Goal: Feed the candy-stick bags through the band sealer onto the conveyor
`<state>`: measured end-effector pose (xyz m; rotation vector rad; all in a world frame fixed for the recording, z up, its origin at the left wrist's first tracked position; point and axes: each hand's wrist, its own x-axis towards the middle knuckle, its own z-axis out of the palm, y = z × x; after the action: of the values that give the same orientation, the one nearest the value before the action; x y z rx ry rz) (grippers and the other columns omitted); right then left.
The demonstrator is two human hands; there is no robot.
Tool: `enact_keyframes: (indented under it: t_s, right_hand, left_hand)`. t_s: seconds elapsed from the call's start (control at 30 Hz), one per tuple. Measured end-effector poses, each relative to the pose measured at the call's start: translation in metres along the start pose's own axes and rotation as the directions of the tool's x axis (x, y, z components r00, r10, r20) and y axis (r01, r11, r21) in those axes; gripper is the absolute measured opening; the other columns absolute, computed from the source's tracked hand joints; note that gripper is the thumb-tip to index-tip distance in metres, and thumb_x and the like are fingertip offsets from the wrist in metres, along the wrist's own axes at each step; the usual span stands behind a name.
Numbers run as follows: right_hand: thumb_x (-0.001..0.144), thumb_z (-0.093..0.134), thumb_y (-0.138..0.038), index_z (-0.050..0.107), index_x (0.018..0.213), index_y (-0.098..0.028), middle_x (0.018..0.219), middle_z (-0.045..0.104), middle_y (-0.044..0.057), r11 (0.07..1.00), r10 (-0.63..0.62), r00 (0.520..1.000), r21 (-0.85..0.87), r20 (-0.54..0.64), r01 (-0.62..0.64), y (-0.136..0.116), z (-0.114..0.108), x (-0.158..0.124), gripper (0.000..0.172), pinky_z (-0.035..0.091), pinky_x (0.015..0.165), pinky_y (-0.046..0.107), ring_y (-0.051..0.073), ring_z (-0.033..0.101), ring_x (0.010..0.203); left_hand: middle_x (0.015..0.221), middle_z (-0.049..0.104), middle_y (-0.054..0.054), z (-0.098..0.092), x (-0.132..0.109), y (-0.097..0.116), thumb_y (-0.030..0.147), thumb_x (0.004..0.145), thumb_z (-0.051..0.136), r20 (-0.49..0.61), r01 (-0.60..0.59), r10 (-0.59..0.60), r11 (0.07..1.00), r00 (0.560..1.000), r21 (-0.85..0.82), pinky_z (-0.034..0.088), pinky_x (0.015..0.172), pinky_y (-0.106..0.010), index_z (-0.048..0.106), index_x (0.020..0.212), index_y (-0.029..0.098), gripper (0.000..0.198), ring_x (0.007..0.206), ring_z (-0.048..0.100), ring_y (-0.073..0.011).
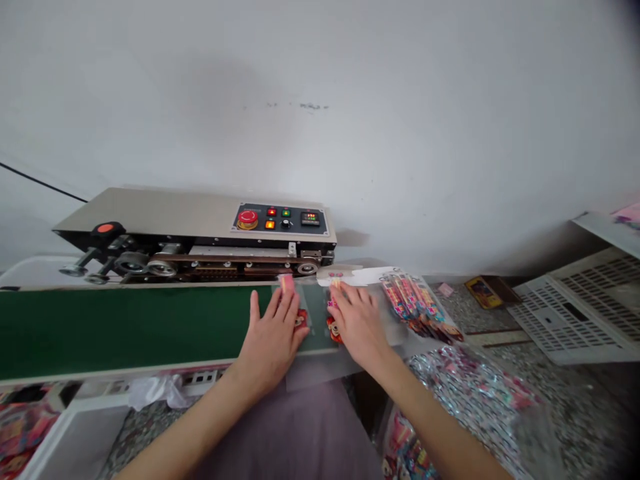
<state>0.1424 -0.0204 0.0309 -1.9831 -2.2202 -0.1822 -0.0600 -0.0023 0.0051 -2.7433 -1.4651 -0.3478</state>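
A small clear plastic packet [301,319] with a pink top lies on the green conveyor belt [150,327]. My left hand [273,337] rests over it, palm down, fingers spread and touching its face. To the right, a second clear packet [334,328] with a red cartoon figure lies at the belt's end. My right hand [359,323] has its thumb and fingertips closed on that packet's upper part, covering much of it. Right of this hand, a fanned row of similar colourful packets [415,303] lies on the surface.
Behind the belt stands a band sealing machine [175,213] with a lit control panel [280,219]. A bag of shiny packets [470,387] sits at lower right. Farther right are a white slotted crate [580,307] and a small yellow box [484,293]. Colourful packets [23,427] show at lower left.
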Motion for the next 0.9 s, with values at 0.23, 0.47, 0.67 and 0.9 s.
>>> enact_keyframes:
  t_s: [0.23,0.47,0.67,0.9]
  right_hand:
    - [0.102,0.045,-0.028,0.061,0.134,-0.025,0.138,0.062,0.006,1.0,-0.002,1.0,0.01,-0.028,0.003,0.022,0.005,-0.017,0.037,0.037,0.096,0.041,0.026,0.05,0.118]
    - [0.102,0.046,-0.028,0.059,0.137,-0.023,0.14,0.06,0.007,0.997,-0.015,0.999,0.069,-0.033,0.018,-0.005,0.017,-0.004,0.038,0.036,0.101,0.043,0.027,0.048,0.121]
    - [0.101,0.05,-0.033,0.056,0.14,-0.021,0.142,0.058,0.01,0.993,-0.032,0.999,0.115,-0.033,0.035,-0.037,0.006,0.003,0.041,0.038,0.103,0.044,0.027,0.049,0.124]
    - [0.102,0.043,-0.04,0.065,0.131,-0.022,0.138,0.063,0.01,0.952,0.299,0.941,0.118,-0.16,-0.282,0.107,-0.032,-0.03,0.041,0.035,0.11,0.049,0.029,0.05,0.128]
  left_hand:
    - [0.159,0.039,-0.011,0.0,0.024,0.04,0.042,0.107,0.025,0.055,-0.215,0.223,0.969,0.973,-0.119,0.009,0.122,-0.067,0.042,0.152,0.015,0.055,0.15,0.032,-0.0287]
    - [0.164,0.03,-0.01,0.01,0.013,0.017,0.039,0.107,0.024,0.059,-0.224,0.229,0.971,0.972,-0.079,0.003,0.122,-0.066,0.032,0.156,0.016,0.055,0.153,0.024,-0.0269]
    - [0.162,0.032,-0.011,0.004,0.001,-0.021,0.034,0.106,0.028,0.136,-0.171,0.177,0.984,0.975,-0.057,0.008,0.12,-0.067,0.03,0.157,0.016,0.054,0.151,0.03,-0.0271]
    - [0.159,0.039,-0.014,-0.012,-0.008,-0.036,0.032,0.102,0.034,-0.041,-0.028,0.024,0.996,0.999,-0.083,0.016,0.119,-0.066,0.05,0.146,0.014,0.05,0.149,0.033,-0.0332]
